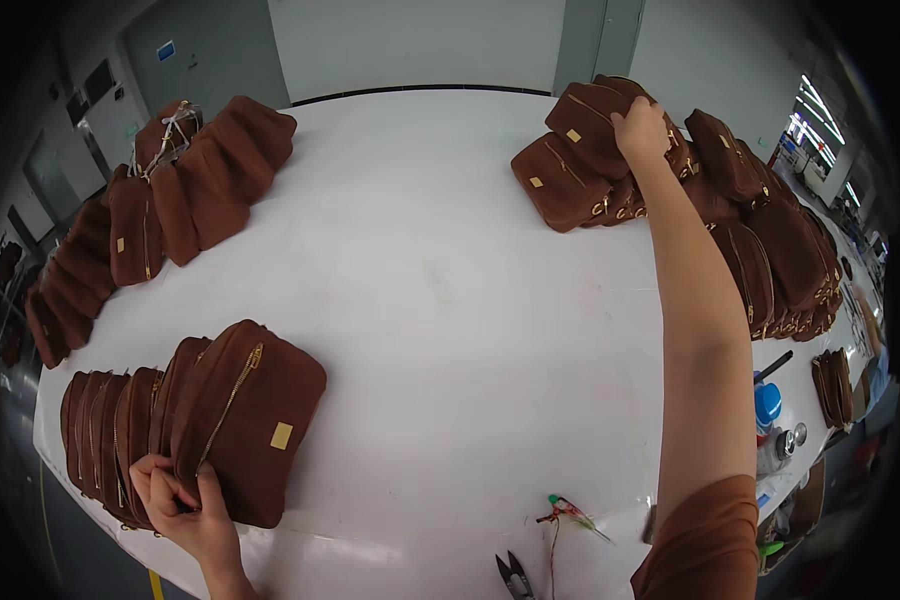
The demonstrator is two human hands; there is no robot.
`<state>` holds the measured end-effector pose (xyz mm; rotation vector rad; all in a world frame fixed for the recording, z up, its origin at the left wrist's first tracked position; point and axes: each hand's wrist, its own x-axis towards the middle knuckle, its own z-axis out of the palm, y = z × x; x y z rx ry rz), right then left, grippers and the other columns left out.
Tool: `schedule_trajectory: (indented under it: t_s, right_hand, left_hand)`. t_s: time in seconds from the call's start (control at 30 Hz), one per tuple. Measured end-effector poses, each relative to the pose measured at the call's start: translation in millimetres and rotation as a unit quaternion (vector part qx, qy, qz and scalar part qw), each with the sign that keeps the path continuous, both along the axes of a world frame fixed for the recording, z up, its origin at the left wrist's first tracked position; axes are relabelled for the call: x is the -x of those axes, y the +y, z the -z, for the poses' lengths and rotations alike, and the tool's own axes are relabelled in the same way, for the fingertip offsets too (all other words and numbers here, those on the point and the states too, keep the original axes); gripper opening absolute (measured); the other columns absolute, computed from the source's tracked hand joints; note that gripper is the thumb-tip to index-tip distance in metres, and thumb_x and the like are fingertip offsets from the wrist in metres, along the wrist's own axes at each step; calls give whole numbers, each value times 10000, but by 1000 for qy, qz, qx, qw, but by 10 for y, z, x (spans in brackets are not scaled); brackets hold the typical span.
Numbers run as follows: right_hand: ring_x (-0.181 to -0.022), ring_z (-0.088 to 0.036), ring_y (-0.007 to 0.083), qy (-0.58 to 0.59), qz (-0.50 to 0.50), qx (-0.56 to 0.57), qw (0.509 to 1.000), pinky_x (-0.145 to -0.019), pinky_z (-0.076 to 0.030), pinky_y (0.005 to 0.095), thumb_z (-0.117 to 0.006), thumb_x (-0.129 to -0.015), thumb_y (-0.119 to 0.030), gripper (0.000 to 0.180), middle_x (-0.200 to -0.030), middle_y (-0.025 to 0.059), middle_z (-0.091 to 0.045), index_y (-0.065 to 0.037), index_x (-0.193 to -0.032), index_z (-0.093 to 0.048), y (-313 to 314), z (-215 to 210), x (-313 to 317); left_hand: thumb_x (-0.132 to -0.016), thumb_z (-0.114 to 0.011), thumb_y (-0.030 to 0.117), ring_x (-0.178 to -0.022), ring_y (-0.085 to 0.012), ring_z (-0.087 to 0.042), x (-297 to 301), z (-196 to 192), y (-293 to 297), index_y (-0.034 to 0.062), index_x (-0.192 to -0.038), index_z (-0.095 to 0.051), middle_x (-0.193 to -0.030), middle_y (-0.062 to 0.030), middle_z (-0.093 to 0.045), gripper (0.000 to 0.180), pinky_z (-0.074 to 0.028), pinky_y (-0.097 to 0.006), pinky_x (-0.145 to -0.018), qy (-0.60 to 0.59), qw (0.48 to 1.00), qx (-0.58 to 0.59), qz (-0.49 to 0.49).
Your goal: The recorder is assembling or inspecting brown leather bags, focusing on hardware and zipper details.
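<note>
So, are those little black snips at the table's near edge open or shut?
Open: the dark snips show two blades spread into a V, their tips apart.

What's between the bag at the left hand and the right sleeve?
From bag to sleeve, the head view shows white tabletop, a green-ended item with strands, black snips lower down, and a partly hidden dark object.
</note>
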<state>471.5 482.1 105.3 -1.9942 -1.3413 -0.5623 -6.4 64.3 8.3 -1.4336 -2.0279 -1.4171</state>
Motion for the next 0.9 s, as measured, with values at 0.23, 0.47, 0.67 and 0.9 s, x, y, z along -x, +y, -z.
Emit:
schedule_trajectory:
  t_s: [0.23, 0.47, 0.67, 0.9]
  right_hand:
    - [-1112, -595, 375, 51, -17, -50, 997, -910, -502, 454, -670, -869, -210, 353, -1229, 184, -566, -73, -1190, -618, 78, 140, -1]
    - [-1053, -584, 368, 21, -139, -207, 968, -878, -488, 451, -678, -866, -149, 319, -1154, 160, -567, -83, -1156, -561, -422, -32, 171]
    - [-940, -617, 354, -9, -309, -181, 934, -823, -494, 429, -707, -835, -112, 307, -1024, 167, -629, -55, -1114, -592, -1353, -557, 479]
    - [-848, -630, 162, 19, -516, 133, 846, -766, -512, 297, -670, -843, 18, 232, -933, 88, -676, 18, -1072, -635, -3014, -1089, 1231]
  left_hand:
    - [-774, -650, -21, -933, -240, -462, -9, -2, 82, 38, -841, -446, -1022, -115, -458, 223, -351, -309, -894, -56, 998, -27, 23]
    - [-746, -597, 19, -1195, -310, -453, -108, -163, 6, 137, -1072, -694, -1311, -149, -499, 360, -303, -418, -1014, 89, 992, 89, -6]
    - [-774, -705, 188, -1200, -340, -431, -106, -228, -133, 143, -1046, -697, -1288, -164, -497, 276, -263, -486, -1017, 99, 992, 67, 31]
    - [-799, -711, 155, -1220, -323, -424, -233, -420, -328, 85, -1128, -659, -1293, -155, -501, 341, -266, -483, -1044, 55, 988, -90, 116]
